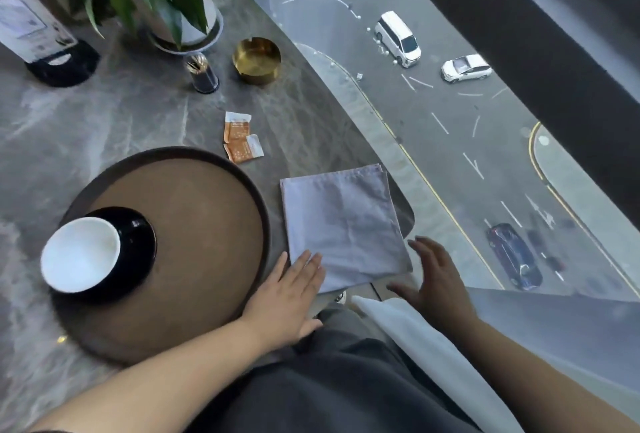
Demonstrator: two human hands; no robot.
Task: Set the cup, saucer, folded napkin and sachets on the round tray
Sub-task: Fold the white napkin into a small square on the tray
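A round brown tray (194,225) lies on the marble table. On its left side a white cup (81,254) sits on a black saucer (138,242). A folded grey napkin (343,221) lies flat on the table just right of the tray. Two orange sachets (240,138) lie beyond the tray's far edge. My left hand (287,297) is open, its fingertips resting on the napkin's near left corner. My right hand (436,277) is open with spread fingers, off the table's edge at the napkin's near right corner, holding nothing.
At the back stand a gold ashtray (256,58), a dark toothpick holder (204,74), a potted plant (166,0) and a sign on a black base (62,62). The table's curved edge (405,204) runs along the right by a window over a street.
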